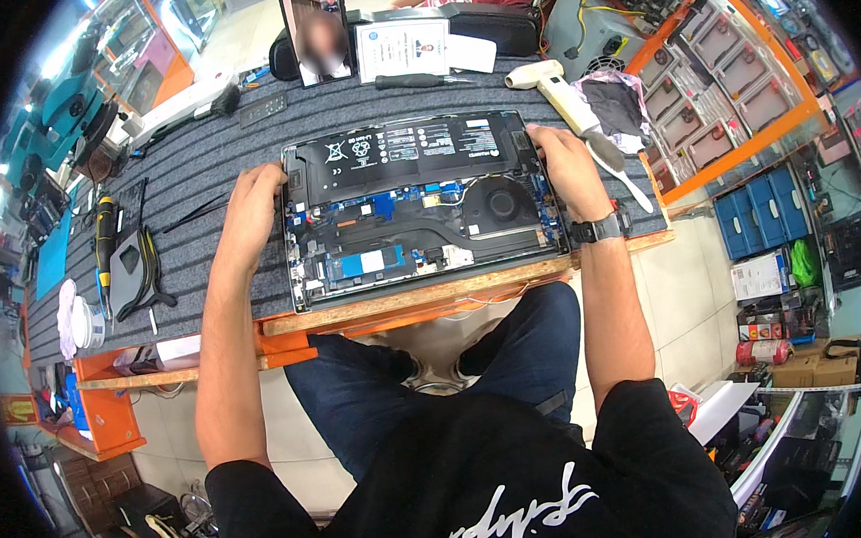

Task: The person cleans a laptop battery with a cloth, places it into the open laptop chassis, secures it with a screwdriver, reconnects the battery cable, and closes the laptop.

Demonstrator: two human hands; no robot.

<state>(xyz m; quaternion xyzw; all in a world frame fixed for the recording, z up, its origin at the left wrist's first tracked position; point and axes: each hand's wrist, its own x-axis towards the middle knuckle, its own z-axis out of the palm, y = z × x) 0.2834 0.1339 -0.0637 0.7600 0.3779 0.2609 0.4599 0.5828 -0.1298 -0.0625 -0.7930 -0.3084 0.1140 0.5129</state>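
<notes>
An opened laptop base (419, 245) lies in front of me at the table's near edge, its inner parts bare. A flat black battery (404, 157) fills its far side. Nearer to me are a round fan (497, 203), dark heat pipes and a part with a blue label (363, 263). My left hand (260, 196) is closed around the laptop's far left corner. At the far right corner my right hand (570, 167) grips the other side, with a watch on that wrist. The fingers of both hands are partly hidden by the laptop's edges.
The ribbed grey mat (216, 144) holds a yellow-black screwdriver (106, 244), pliers (150, 271) and tweezers (191, 215) on the left. A cream heat gun or blower (558, 94) and a brush (616, 164) lie at right. A phone (318, 34) stands at the back.
</notes>
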